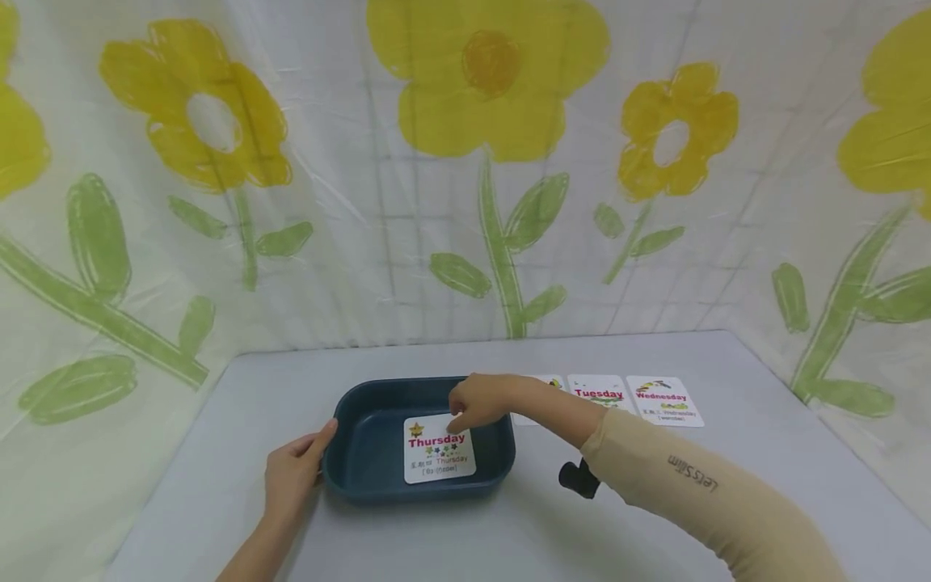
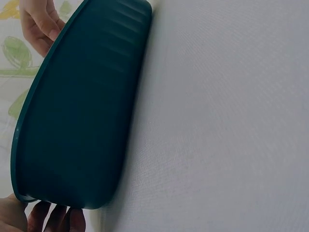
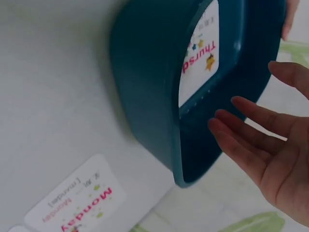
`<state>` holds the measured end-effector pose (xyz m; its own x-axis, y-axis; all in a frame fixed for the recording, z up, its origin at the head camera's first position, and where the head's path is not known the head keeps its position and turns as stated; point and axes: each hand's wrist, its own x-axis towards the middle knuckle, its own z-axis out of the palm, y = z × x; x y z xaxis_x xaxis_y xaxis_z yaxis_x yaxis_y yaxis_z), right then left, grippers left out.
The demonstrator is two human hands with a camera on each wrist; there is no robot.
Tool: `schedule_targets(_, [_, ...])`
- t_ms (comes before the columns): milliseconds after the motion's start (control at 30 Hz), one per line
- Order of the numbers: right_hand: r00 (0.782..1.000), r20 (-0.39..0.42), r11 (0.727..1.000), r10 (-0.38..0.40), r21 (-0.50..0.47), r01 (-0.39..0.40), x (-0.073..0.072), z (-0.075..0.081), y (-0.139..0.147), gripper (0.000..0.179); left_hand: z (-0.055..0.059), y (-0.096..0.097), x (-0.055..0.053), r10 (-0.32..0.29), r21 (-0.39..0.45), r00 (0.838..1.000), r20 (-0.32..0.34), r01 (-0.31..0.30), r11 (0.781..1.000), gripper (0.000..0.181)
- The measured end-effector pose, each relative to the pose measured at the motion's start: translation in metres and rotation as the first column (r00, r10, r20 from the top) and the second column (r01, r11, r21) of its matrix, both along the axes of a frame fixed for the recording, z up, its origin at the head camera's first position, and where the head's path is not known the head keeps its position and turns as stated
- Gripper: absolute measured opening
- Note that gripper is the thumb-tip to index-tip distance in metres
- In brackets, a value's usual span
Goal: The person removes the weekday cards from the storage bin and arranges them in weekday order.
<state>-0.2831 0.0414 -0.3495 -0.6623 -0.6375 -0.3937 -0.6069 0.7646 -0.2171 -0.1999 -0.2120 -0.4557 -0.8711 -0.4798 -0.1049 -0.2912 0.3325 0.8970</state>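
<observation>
A dark teal plastic basin (image 1: 364, 453) stands on the table, with a white "Thursday" card (image 1: 440, 461) lying in it. My left hand (image 1: 289, 475) grips the basin's left rim; in the left wrist view, the fingers (image 2: 57, 217) lie against its outside wall. Over the basin's right part, above the card, my right hand (image 1: 482, 400) hovers. Its fingers are loosely spread and hold nothing, as the right wrist view shows, and the hand (image 3: 270, 150) is apart from the card there.
To the basin's right lie a "Tuesday" card (image 1: 596, 393), a "Wednesday" card (image 1: 665, 402) and a "Monday" card (image 3: 79, 198), which my right forearm partly covers in the head view. Behind the white table (image 1: 582, 537) hangs a flower-patterned curtain (image 1: 327, 267).
</observation>
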Motion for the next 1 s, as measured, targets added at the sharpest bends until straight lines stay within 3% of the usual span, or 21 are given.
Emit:
schedule_targets(333, [1.0,-0.013,1.0,0.022,-0.012,-0.022,0.001,-0.014,-0.01,0.043,0.001,0.0,-0.002,0.0,0.007,1.0,0.003,0.0,1.0,0.076])
schedule_targets(533, [0.999,-0.037,0.999,0.002,-0.035,-0.003,0.002,-0.036,-0.015,0.044,0.001,0.0,-0.002,0.0,0.009,1.0,-0.003,0.0,1.0,0.075])
schedule_targets(767, [0.997,-0.076,0.999,-0.004,-0.053,0.0,0.005,-0.06,-0.016,0.06,-0.002,0.001,-0.002,0.006,0.011,1.0,-0.008,-0.006,1.0,0.074])
schedule_targets(1000, [0.99,-0.138,0.999,0.007,-0.045,-0.013,0.007,-0.067,-0.016,0.074,-0.002,0.002,0.0,0.015,0.016,1.0,-0.027,-0.015,1.0,0.073])
